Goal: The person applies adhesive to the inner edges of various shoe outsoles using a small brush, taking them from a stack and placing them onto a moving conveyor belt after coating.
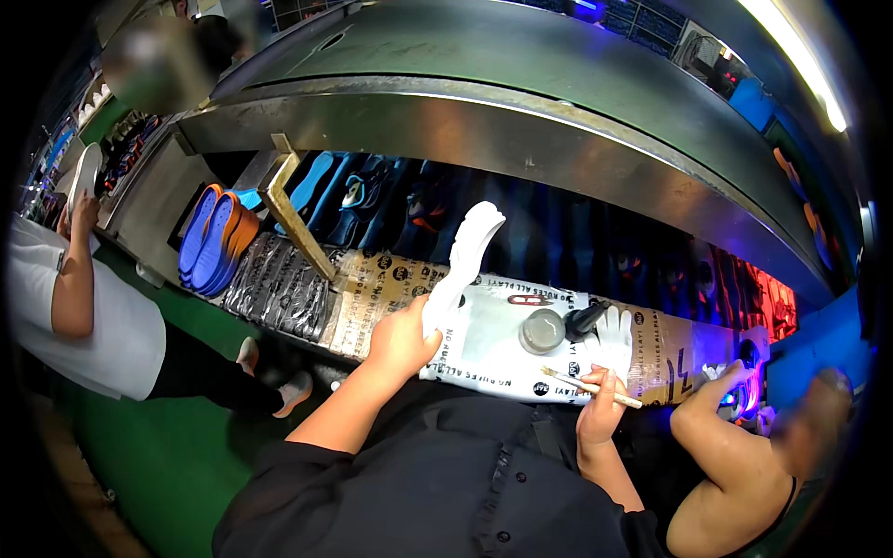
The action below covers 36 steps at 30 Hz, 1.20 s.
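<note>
My left hand (395, 339) grips one end of a white shoe sole (465, 256), which points up and away over the bench with its far end curved. In my right hand (603, 409) is a brush (609, 391) with a pale handle, its tip pointing left over the near edge of the white work surface (498, 325). Just beyond the brush stands a round, greyish container (541, 331), with a black bottle (586, 319) beside it. A white glove (614, 335) lies to their right. Farther back is a small red-handled tool (530, 299).
Blue and orange soles (220, 237) are stacked at the left. Dark and blue shoe parts (363, 191) fill the space under a metal conveyor frame (446, 121). A co-worker (84, 316) holding a sole stands left; another co-worker (735, 446) is close at my right.
</note>
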{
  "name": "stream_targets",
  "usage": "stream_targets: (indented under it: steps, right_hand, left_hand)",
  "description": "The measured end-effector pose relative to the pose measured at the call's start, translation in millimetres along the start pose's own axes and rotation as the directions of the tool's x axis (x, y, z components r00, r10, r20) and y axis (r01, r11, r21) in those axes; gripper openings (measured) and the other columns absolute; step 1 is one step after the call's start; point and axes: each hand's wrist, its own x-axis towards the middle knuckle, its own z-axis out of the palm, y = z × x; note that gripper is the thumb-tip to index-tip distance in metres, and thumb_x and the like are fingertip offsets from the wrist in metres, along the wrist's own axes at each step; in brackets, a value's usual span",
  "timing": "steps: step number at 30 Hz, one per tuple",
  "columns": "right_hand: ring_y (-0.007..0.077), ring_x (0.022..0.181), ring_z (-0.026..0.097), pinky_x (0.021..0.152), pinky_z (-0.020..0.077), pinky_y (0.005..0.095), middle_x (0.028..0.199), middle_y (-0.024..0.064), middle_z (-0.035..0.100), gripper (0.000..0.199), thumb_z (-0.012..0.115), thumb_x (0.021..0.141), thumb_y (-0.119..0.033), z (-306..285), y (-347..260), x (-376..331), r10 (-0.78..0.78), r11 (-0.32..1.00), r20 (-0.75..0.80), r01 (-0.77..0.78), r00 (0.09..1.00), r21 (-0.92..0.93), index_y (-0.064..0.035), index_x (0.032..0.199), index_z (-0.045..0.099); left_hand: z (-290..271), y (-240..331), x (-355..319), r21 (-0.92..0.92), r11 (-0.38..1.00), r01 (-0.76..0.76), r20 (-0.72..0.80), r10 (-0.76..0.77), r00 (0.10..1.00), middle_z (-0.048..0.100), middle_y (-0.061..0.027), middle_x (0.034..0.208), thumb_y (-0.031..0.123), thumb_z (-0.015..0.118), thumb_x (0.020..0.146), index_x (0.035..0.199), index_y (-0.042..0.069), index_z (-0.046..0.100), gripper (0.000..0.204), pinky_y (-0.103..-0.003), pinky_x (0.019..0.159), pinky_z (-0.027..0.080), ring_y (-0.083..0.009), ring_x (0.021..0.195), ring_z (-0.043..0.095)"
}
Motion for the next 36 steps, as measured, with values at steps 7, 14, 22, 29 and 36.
stream_targets:
  steps: [7,14,22,29,36]
  right_hand:
    - [0.0147,0.066,0.054,0.097,0.0379,0.0382,0.056,0.0071,0.056,0.041,0.037,0.099,-0.021,8.0,-6.8,2.5,-0.001,1.0,-0.012,0.001,1.0,0.004,0.0004,0.072,0.06]
    - [0.0155,0.066,0.054,0.097,0.0382,0.0381,0.056,0.0078,0.057,0.04,0.039,0.098,-0.02,6.2,-1.5,2.7,0.005,1.0,-0.014,-0.005,1.0,0.012,0.0012,0.072,0.061]
    - [0.0151,0.063,0.054,0.095,0.0391,0.0382,0.054,0.0075,0.056,0.04,0.039,0.098,-0.021,6.7,-7.2,2.7,0.004,1.0,-0.005,-0.004,1.0,0.021,0.0012,0.071,0.06]
    - [0.017,0.066,0.055,0.074,0.0485,0.0321,0.077,0.0138,0.061,0.035,0.043,0.099,-0.02,1.3,7.5,-1.0,0.148,0.981,0.001,-0.147,0.989,0.126,0.0031,0.078,0.059]
    - [0.0143,0.073,0.052,0.071,0.0441,0.0254,0.079,0.0093,0.056,0.033,0.041,0.1,-0.025,-10.8,17.4,-0.6,0.202,0.972,-0.026,-0.197,0.979,0.13,0.0009,0.085,0.056]
  left_hand:
    - [21.4,-43.8,13.7,-0.678,0.713,-0.18,-0.1,0.153,0.983,0.067,-0.0156,0.091,0.022,0.056,0.085,0.12,-0.004,0.05,0.044,-0.041,0.072,0.053,-0.0329,0.072,0.066]
    - [-3.4,-39.5,-1.9,-0.766,-0.422,0.484,0.327,0.393,0.859,0.048,-0.0058,0.058,0.027,0.044,0.095,0.142,0.007,0.033,0.052,-0.026,0.04,0.029,-0.0118,0.039,0.035]
    - [3.8,-47.7,-5.9,-0.766,-0.425,0.483,0.239,0.509,0.827,0.047,-0.0067,0.057,0.024,0.043,0.094,0.144,0.006,0.03,0.054,-0.025,0.043,0.029,-0.0119,0.04,0.034]
    - [7.2,-59.9,-11.5,-0.75,-0.475,0.461,0.233,0.463,0.855,0.049,-0.0041,0.059,0.023,0.043,0.095,0.143,0.004,0.03,0.053,-0.025,0.041,0.032,-0.0116,0.04,0.039]
    - [14.5,-68.7,-14.3,-0.697,-0.456,0.554,0.328,0.483,0.812,0.056,-0.0065,0.065,0.03,0.048,0.094,0.111,0.001,0.055,0.034,-0.027,0.043,0.033,-0.0143,0.046,0.045]
